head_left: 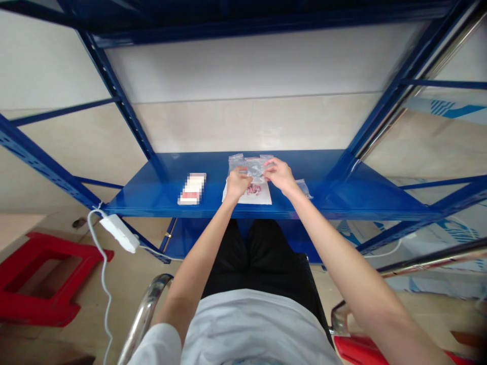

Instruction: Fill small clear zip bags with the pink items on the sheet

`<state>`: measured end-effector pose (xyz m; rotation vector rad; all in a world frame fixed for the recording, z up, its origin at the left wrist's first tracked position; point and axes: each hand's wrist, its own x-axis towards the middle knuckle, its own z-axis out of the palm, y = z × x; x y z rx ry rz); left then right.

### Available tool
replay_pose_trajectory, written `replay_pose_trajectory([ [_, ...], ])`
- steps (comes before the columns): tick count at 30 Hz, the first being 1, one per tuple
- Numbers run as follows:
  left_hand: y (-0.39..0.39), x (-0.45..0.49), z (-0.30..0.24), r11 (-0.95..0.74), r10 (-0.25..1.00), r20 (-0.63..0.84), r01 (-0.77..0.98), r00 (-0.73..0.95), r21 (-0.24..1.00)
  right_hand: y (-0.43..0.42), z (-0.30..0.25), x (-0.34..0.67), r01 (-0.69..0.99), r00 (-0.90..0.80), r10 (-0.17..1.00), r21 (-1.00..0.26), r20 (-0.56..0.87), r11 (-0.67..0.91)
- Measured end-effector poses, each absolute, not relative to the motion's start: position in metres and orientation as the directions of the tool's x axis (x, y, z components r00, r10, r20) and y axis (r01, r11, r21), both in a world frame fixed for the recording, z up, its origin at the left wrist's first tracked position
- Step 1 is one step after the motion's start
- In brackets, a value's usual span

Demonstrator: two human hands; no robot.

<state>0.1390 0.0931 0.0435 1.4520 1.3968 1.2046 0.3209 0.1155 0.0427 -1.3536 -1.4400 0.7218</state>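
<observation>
On the blue shelf, a white sheet lies in front of me with a small pile of pinkish-red pieces on it. Just beyond the pile is a clear zip bag. My left hand is closed at the bag's left side, its fingers bent over the sheet. At the right side, my right hand pinches the same bag between thumb and fingers. Another clear bag lies behind my left hand. One more clear bag rests to the right, partly under my right wrist.
A pixelated flat item lies on the shelf to the left. Blue uprights frame both sides, with another shelf overhead. A white power strip hangs at the left corner, above a red stool.
</observation>
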Motion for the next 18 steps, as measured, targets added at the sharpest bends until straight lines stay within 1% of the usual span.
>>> replay_pose_trajectory([
  [1,0.105,0.140,0.047,-0.104,0.989,0.132,0.328,-0.064,0.939,0.127,0.046,0.320,0.460,0.108,0.952,-0.864,0.285,0.207],
  [3,0.128,0.143,0.053,-0.121,0.982,0.168,0.408,-0.083,0.905,0.150,0.052,0.317,0.620,0.102,0.936,-0.758,0.337,0.205],
  [6,0.154,0.150,0.054,-0.121,0.980,0.178,0.462,-0.083,0.879,0.176,0.057,0.314,0.750,0.091,0.924,-0.636,0.371,0.181],
  [9,0.171,0.155,0.051,-0.100,0.983,0.163,0.483,-0.090,0.870,0.193,0.055,0.313,0.806,0.064,0.928,-0.567,0.367,0.169],
  [12,0.181,0.157,0.050,-0.099,0.977,0.179,0.503,-0.112,0.859,0.200,0.050,0.312,0.844,0.035,0.934,-0.511,0.356,0.163],
  [18,0.186,0.152,0.047,-0.098,0.969,0.205,0.553,-0.135,0.828,0.196,0.044,0.306,0.884,0.027,0.942,-0.447,0.335,0.134],
])
